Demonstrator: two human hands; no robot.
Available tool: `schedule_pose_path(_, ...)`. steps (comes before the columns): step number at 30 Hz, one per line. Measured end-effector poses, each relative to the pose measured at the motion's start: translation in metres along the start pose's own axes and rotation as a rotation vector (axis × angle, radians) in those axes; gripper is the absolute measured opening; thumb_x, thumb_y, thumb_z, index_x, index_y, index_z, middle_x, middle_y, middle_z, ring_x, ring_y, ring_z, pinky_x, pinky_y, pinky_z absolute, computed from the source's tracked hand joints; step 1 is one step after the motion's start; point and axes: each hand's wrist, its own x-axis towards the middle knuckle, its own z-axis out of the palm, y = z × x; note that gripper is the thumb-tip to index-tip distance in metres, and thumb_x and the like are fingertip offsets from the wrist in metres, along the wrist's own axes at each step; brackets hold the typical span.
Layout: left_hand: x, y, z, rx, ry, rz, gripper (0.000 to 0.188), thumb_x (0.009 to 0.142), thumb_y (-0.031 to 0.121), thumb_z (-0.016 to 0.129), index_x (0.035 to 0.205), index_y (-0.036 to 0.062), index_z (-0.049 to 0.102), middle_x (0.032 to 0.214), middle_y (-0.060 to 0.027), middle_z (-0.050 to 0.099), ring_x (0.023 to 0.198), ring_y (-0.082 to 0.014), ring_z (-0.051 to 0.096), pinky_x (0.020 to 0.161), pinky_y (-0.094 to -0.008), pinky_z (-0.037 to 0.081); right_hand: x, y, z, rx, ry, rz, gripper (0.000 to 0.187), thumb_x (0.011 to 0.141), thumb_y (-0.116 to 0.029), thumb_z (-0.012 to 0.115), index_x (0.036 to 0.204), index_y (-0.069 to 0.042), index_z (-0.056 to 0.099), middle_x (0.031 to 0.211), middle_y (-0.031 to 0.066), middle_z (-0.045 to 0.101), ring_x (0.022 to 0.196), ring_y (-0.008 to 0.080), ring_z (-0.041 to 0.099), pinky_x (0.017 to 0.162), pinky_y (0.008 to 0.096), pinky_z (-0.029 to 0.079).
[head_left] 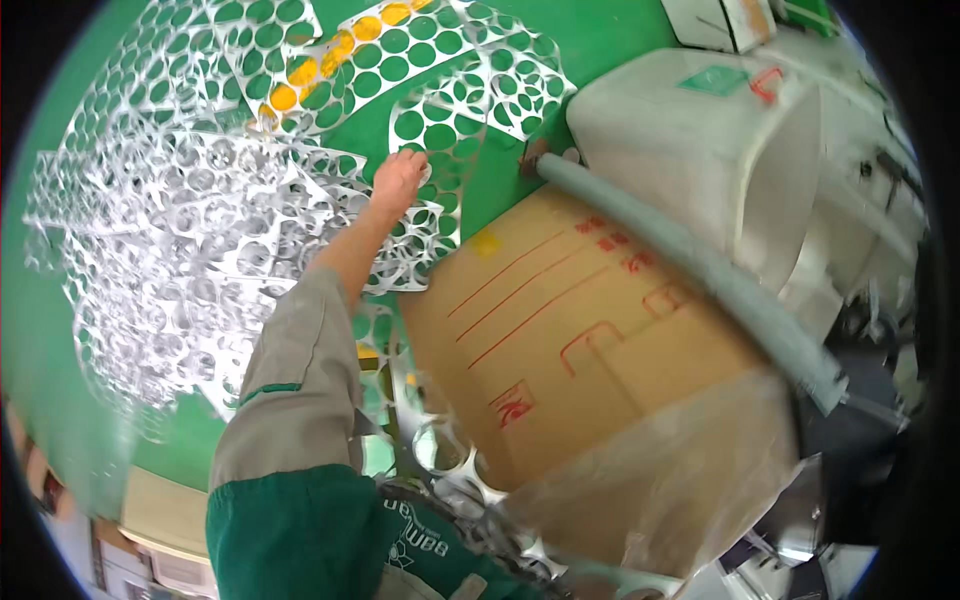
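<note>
A green floor fills most of the view, and many white plastic sheets with round holes punched out lie spread over it. They make a big loose pile on the left side, and a few sheets at the top show yellow discs in some holes.

One arm in a grey and green sleeve reaches up from the lower edge. I cannot tell for sure which arm it is; it seems the left hand. The hand rests on a punched sheet that lies on the floor, at the right edge of the pile and just beside the box. The fingers are bent down on the sheet, but I cannot tell if the grip is closed on it or only presses it. The other hand is not in view.

To the right stands a brown cardboard box with red marks, and a clear plastic bag hangs over its lower end. A grey padded tube runs slantwise across the box. Behind it is a white plastic container.
</note>
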Motion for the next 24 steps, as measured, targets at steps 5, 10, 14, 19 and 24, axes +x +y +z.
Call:
schedule_pose_path(5, -0.015, 0.058, -0.060, -0.459, -0.036, -0.081, 0.024, 0.075, 0.009, 0.060, 0.097, 0.0085, 0.053, 0.070, -0.0096, 0.057, 0.065, -0.0242, 0.059, 0.062, -0.0337, 0.046, -0.002, -0.003, -0.018, 0.101, 0.022, -0.071, 0.045, 0.080, -0.025, 0.058, 0.117, -0.001, 0.047, 0.105, 0.0195, 0.055, 0.097, 0.0308, 0.053, 0.083, 0.0351, 0.042)
schedule_pose_path(10, -0.053, 0.109, -0.117, -1.006, -0.093, -0.243, 0.013, 0.079, 0.008, 0.061, 0.083, -0.0009, 0.053, 0.070, -0.0046, 0.058, 0.063, -0.0104, 0.057, 0.056, -0.0228, 0.045, -0.009, 0.001, -0.031, 0.203, 0.069, -0.172, 0.046, 0.079, -0.025, 0.059, 0.117, -0.002, 0.047, 0.105, 0.0205, 0.055, 0.097, 0.0321, 0.053, 0.083, 0.0357, 0.042)
schedule_pose_path(14, -0.109, 0.174, -0.180, -1.373, -0.046, -0.265, 0.026, 0.082, 0.003, 0.057, 0.106, 0.0019, 0.046, 0.085, -0.0080, 0.060, 0.075, -0.0129, 0.060, 0.068, -0.0224, 0.050, -0.010, 0.014, -0.032, 0.265, 0.099, -0.266, 0.047, 0.079, -0.025, 0.060, 0.117, -0.002, 0.047, 0.105, 0.0213, 0.055, 0.098, 0.0332, 0.053, 0.083, 0.0361, 0.042)
schedule_pose_path(19, -0.177, 0.242, -0.232, -1.553, 0.069, -0.006, 0.031, 0.085, 0.003, 0.052, 0.114, 0.0012, 0.043, 0.100, -0.0129, 0.059, 0.085, -0.0181, 0.062, 0.068, -0.0196, 0.052, -0.007, 0.029, -0.018, 0.335, 0.110, -0.361, 0.048, 0.078, -0.025, 0.061, 0.117, -0.003, 0.047, 0.105, 0.0222, 0.055, 0.098, 0.0346, 0.053, 0.083, 0.0366, 0.042)
schedule_pose_path(24, -0.232, 0.314, -0.294, -1.493, 0.174, 0.042, 0.022, 0.086, 0.009, 0.053, 0.105, -0.0004, 0.050, 0.098, -0.0113, 0.061, 0.087, -0.0159, 0.062, 0.072, -0.0219, 0.051, -0.007, 0.036, -0.030, 0.390, 0.103, -0.453, 0.049, 0.077, -0.026, 0.062, 0.117, -0.003, 0.047, 0.105, 0.0232, 0.055, 0.099, 0.0360, 0.053, 0.083, 0.0372, 0.042)
